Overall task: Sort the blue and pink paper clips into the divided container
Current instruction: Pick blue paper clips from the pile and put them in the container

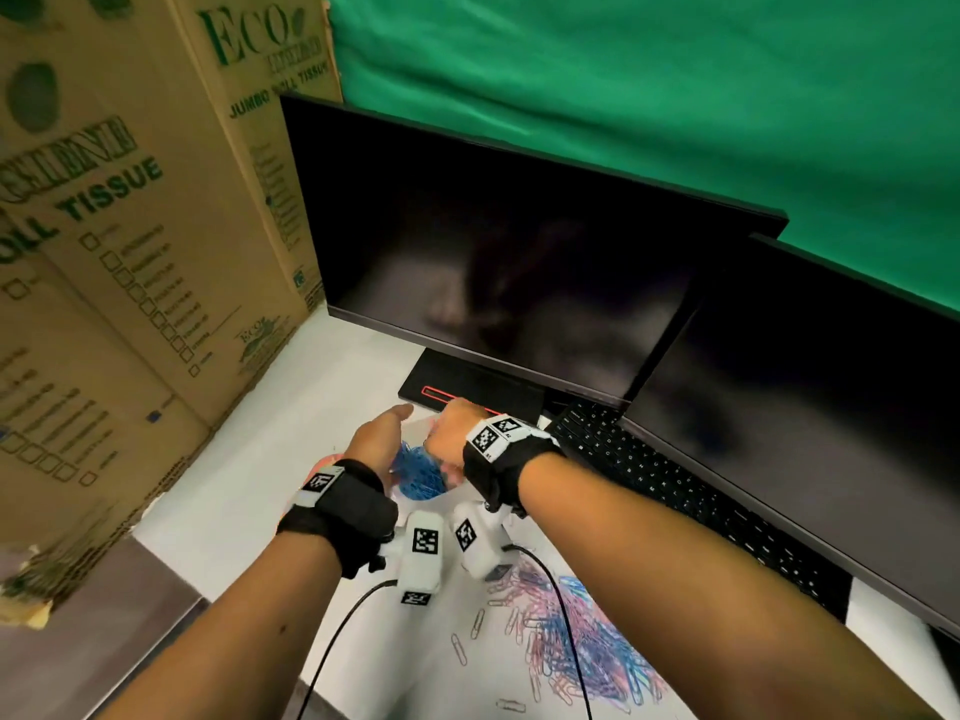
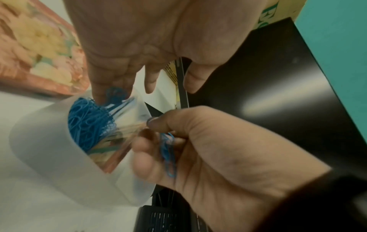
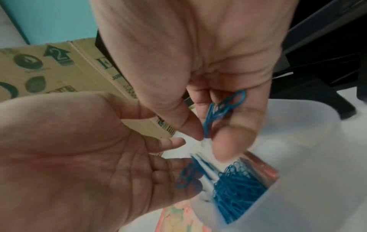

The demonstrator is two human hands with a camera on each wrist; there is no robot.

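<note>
Right hand (image 3: 218,97) pinches blue clips (image 3: 222,108), their long axis pointing toward five o'clock at the container (image 3: 309,157), while left hand (image 3: 83,157) pinches another clip.

This looks like an office desk that doubles as a storage corner. On the white bench (image 1: 244,491) stands a dark monitor (image 1: 498,262), with a second monitor (image 1: 810,397) just to its right and a black keyboard (image 1: 670,485) in front of that one, while loose paper clips (image 1: 576,641) lie scattered nearer than the first monitor. To the left of that monitor rise stacked cardboard cartons (image 1: 130,241) printed "JUMBO ROLL TISSUE", and behind it hangs a green cloth (image 1: 649,85), which speaks of a makeshift work spot rather than a tidy office.
</note>
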